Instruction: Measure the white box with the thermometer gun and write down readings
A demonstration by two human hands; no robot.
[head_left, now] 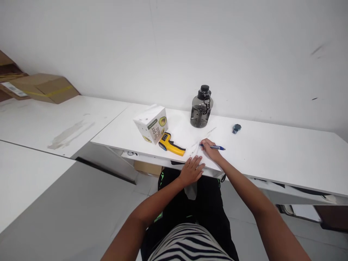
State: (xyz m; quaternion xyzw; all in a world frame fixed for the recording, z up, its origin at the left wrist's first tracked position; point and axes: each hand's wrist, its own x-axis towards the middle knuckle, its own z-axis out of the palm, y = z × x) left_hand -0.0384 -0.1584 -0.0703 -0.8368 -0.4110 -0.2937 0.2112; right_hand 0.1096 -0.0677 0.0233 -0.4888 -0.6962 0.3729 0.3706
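Note:
My right hand (211,149) is closed around a blue pen (218,148), its tip end pointing left, low over the white desk. Under and beside that hand are faint grey marks (193,149); I cannot tell whether they are on a thin white paper or on the desktop. My left hand (191,170) lies at the desk's front edge with its fingers stretched out, holding nothing. To its upper left a yellow infrared thermometer gun (172,145) lies on its side, beside a white box with avocado pictures (152,125).
A large grey water bottle (200,110) stands near the wall. Further right lies a dark wristwatch (236,128). Cardboard boxes (47,87) sit on the adjoining table at the left. Under the desktop runs an open shelf (299,190) with dark items in it.

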